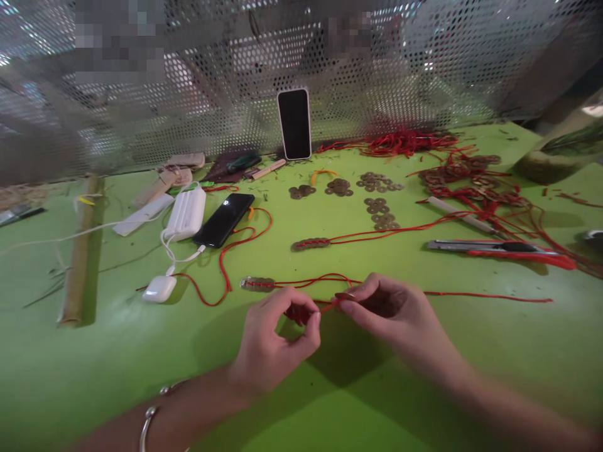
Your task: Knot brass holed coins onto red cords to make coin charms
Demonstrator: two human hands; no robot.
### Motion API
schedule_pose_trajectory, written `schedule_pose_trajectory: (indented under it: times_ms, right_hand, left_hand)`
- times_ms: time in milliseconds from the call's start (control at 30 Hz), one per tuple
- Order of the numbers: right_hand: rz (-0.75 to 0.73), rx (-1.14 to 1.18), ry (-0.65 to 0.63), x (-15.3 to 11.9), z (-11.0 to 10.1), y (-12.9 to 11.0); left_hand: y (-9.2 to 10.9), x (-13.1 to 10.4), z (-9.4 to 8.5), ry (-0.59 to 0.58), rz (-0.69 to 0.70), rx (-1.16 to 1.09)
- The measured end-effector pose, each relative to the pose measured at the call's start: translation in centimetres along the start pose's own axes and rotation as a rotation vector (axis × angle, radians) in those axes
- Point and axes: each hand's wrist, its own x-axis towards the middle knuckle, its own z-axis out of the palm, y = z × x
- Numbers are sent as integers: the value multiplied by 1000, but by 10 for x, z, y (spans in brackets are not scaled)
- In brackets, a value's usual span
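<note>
Now, short of the back edge of the worktop [141, 351], the left hand [268, 342] curls around corded coins [294, 314], the right hand [398, 307] pinching a single coin [344, 295] against red cord [326, 307]; loosened fingertips could drop it

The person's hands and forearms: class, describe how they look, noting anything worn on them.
The left hand and right hand are both ungloved, with no ring in sight. At the left wrist is a thin, shiny silver-coloured bracelet with small round ball ends. The right wrist shows nothing worn. No sleeve shows on either forearm.
</note>
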Motion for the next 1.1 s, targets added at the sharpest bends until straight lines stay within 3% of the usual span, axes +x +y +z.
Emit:
schedule_pose_trajectory:
  times_ms: [400, 600, 833, 1100]
  right_hand:
    - [-8, -137, -103, -1, 3, 1]
    - [-26, -206, -187, 0, 0, 0]
    - [-149, -413, -177, 0, -7, -6]
    - [-212, -484, -176, -14, -22, -10]
  left_hand:
    - [-1, -2, 2, -89, -70, -59]
    - [0, -2, 2, -92, -28, -34]
    - [-2, -3, 4, -129, 2, -42]
    - [2, -1, 9, -213, 51, -49]
